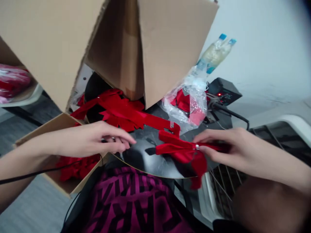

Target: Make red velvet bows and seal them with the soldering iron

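Viewing from my station through the head camera. Largest first.

Carton [175, 42]: flaps spread over the far side of the work area, so the cloth under them lies in partial shade. Table [145, 161]: dark, glossy, close in front of the torso; probably used because it puts the cloth within short reach of both hands. Rack [289, 121]: right side, white frame, below my right forearm.

Box [58, 122]: open, lower left, beneath the left forearm, red pieces [80, 166] heaped inside. I judge it sits there to keep loose cloth together.

Bag [198, 100]: clear, beyond the right hand, red stuff showing in it. Bottles [216, 55] stand behind it against the wall; black unit [224, 92] beside, red light lit.

Red strips [121, 111]: piled on the table's far part, one band running toward the right hand.

Left hand [109, 139]: over the near table, fingers loosely parted, nothing seen at the tips; apart from the bow.

Right hand [225, 145]: thumb and finger pinched on the red bow [172, 149], above the table's right side. Pinch comes at the silver bead [197, 147], where the folds gather; likely that keeps them bunched. Loops point left, one tail droops past the table edge.
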### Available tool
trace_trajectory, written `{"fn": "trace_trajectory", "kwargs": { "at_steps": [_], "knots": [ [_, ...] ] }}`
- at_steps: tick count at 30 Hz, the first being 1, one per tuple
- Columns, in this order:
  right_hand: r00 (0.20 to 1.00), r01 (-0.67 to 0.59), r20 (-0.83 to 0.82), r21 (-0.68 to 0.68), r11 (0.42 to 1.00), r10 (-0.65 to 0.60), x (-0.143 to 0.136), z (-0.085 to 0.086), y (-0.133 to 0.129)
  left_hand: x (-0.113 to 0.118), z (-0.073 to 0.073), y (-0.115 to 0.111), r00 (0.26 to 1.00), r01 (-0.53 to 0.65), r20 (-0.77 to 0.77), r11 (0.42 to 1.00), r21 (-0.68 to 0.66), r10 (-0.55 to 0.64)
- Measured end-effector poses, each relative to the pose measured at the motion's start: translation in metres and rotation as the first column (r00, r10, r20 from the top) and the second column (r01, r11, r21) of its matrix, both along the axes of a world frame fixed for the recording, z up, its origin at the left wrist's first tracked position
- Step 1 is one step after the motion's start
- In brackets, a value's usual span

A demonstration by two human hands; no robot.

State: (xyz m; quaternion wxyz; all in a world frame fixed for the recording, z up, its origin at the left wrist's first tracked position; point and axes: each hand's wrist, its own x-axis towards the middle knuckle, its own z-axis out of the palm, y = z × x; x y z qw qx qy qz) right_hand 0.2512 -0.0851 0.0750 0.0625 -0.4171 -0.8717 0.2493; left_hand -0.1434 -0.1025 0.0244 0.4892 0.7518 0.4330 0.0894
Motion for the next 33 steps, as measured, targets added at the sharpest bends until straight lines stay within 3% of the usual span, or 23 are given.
{"fn": "trace_trajectory", "kwargs": {
  "at_steps": [2,4,6,8,10,11,14,16,20,28,33],
  "knots": [
    [0.998,-0.042,0.036,-0.118,0.992,0.047,-0.024,-0.003,0.01,0.04,0.005,0.018,0.996,-0.061,0.073,0.99,0.13,0.051],
    [0.996,-0.084,-0.014,-0.157,0.984,0.083,-0.037,-0.006,0.02,0.072,0.005,0.035,0.996,-0.041,0.093,0.957,0.289,0.015],
    [0.994,-0.062,-0.101,-0.101,0.993,0.052,-0.039,-0.009,0.035,0.094,0.005,0.05,0.994,0.062,0.072,0.965,0.254,-0.083],
    [0.984,0.096,-0.153,0.051,0.994,-0.087,-0.034,-0.017,0.06,0.107,0.005,0.065,0.993,0.087,0.068,0.989,0.118,-0.096],
    [0.965,0.26,-0.086,0.222,0.94,-0.247,-0.026,-0.03,0.09,0.111,0.005,0.079,0.994,0.084,0.076,0.996,-0.01,-0.083],
    [0.955,0.28,0.014,0.284,0.917,-0.296,-0.023,-0.038,0.105,0.113,0.004,0.086,0.993,0.094,0.08,0.994,-0.054,-0.089],
    [0.884,0.239,0.306,0.356,0.903,-0.355,-0.017,-0.064,0.139,0.116,0.0,0.1,0.993,0.106,0.07,0.99,-0.088,-0.1],
    [0.846,0.249,0.364,0.373,0.894,-0.388,-0.015,-0.078,0.149,0.12,-0.004,0.105,0.994,0.084,0.071,0.995,-0.06,-0.079],
    [0.814,0.282,0.372,0.417,0.864,-0.445,-0.011,-0.091,0.149,0.123,-0.012,0.11,0.984,0.063,0.169,0.995,-0.073,-0.05],
    [0.79,0.304,0.372,0.451,0.839,-0.487,-0.006,-0.092,0.145,0.122,-0.02,0.112,0.933,-0.041,0.345,0.983,-0.177,0.1],
    [0.756,0.359,0.34,0.499,0.789,-0.559,-0.003,-0.093,0.147,0.123,-0.023,0.111,0.925,-0.153,0.314,0.967,-0.205,0.213]
  ]
}}
